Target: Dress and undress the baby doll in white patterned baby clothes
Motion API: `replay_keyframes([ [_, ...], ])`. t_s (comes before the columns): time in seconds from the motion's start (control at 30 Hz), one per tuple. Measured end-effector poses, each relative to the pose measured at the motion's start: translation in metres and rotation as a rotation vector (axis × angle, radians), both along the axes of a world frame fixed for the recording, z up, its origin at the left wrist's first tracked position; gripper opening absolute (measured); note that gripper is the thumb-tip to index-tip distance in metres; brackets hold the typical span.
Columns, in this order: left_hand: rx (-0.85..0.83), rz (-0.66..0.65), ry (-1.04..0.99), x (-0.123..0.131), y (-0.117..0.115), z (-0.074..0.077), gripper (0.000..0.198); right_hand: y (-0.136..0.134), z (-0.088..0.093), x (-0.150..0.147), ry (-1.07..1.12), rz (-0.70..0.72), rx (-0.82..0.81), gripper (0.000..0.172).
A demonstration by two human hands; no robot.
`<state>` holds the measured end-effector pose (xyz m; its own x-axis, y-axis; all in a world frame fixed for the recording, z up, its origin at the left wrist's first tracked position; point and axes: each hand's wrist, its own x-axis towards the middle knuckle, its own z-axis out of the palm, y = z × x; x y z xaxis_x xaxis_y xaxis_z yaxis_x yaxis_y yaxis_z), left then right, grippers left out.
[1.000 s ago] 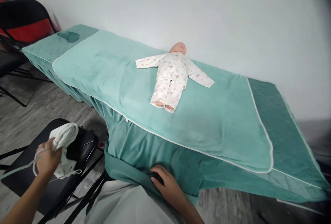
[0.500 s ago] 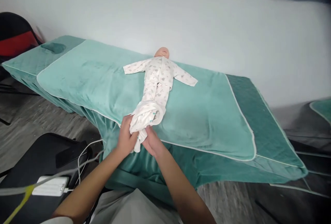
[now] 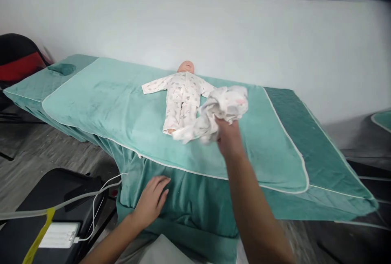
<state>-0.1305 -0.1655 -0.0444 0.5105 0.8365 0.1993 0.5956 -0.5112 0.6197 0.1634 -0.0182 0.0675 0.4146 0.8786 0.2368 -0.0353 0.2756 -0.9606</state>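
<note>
A baby doll (image 3: 182,89) in a white patterned top and trousers lies on its back on the green covered bed, arms spread, head toward the wall. My right hand (image 3: 228,136) grips a crumpled white cloth garment (image 3: 226,103), lifted over the bed to the right of the doll. The bunched fabric hides the end of one doll sleeve, and a loose part hangs by the doll's feet. My left hand (image 3: 152,199) is empty, fingers apart, in front of the bed's near side.
The padded bed (image 3: 122,105) runs along a white wall, with a face hole (image 3: 62,68) at its left end. At lower left, a black chair (image 3: 58,190) bears a white power bank (image 3: 59,235) with cables. Another chair (image 3: 21,66) with red on it stands far left.
The white garment has gone from the doll's feet, between both hands, to the right in my right hand alone. My left hand has let go and dropped back, and the doll's trouser ends now show.
</note>
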Motion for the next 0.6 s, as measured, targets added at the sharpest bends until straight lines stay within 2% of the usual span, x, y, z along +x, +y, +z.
replay_keyframes([
  [0.07, -0.161, -0.057, 0.108, -0.003, -0.014, -0.018, 0.035, 0.013, 0.004, 0.054, -0.415, -0.208, 0.013, 0.073],
  [0.1, -0.226, -0.083, 0.168, -0.003, -0.02, -0.025, 0.035, 0.018, 0.001, 0.076, -0.609, -0.311, -0.057, 0.078],
  [0.17, -0.336, -0.156, 0.293, 0.002, -0.027, -0.033, 0.036, 0.022, -0.015, 0.108, -0.893, -0.497, -0.304, 0.083],
  [0.2, -0.38, -0.19, 0.355, 0.005, -0.029, -0.036, 0.035, 0.022, -0.027, 0.117, -0.993, -0.529, -0.455, 0.079],
  [0.23, -0.415, -0.216, 0.411, 0.009, -0.03, -0.037, 0.035, 0.021, -0.04, 0.121, -1.067, -0.514, -0.579, 0.072],
  [0.27, -0.441, -0.232, 0.456, 0.013, -0.031, -0.038, 0.036, 0.019, -0.053, 0.122, -1.124, -0.512, -0.629, 0.066],
  [0.37, -0.472, -0.272, 0.529, 0.026, -0.028, -0.04, 0.042, 0.01, -0.084, 0.112, -1.219, -0.529, -0.617, 0.062],
  [0.53, -0.618, -0.374, 0.622, 0.039, -0.029, -0.051, 0.044, -0.01, -0.103, 0.09, -1.235, -0.583, -0.526, 0.062],
  [0.6, -0.667, -0.378, 0.582, 0.037, -0.033, -0.055, 0.041, -0.02, -0.107, 0.082, -1.222, -0.573, -0.492, 0.061],
])
